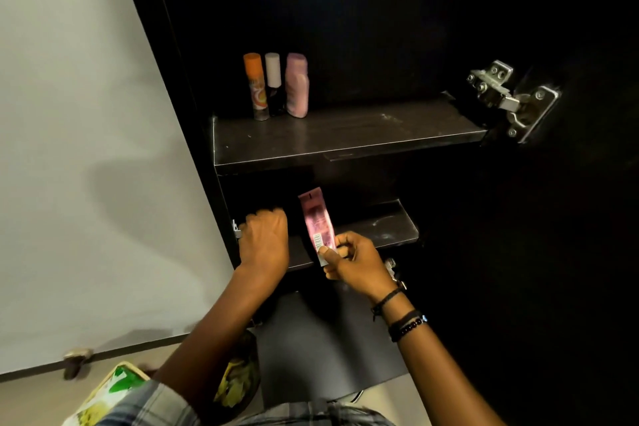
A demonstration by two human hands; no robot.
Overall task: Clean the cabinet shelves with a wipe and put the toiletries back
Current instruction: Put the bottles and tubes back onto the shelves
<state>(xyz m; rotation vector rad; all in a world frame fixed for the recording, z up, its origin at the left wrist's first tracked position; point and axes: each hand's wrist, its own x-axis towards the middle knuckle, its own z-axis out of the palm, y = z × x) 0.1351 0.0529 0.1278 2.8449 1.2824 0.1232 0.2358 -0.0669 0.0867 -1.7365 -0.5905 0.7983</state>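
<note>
3 bottles (273,79) stood side by side at back-left of upper shelf (363,138). 1 pink tube (316,218), over lower shelf (383,226), was pinched by R hand (358,261). L hand (264,240) curled at that shelf's left, fingers lost in dark: can't tell grip. Hinge (511,98) at right.

A white wall (69,114) stands on the left — a shiny metal hinge (511,97) on the right. A green and yellow bag (110,394) lies on the floor (31,405).

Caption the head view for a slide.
Right hand pinches a pink tube at the lower shelf, left hand reaches inside; three bottles stand above.
</note>
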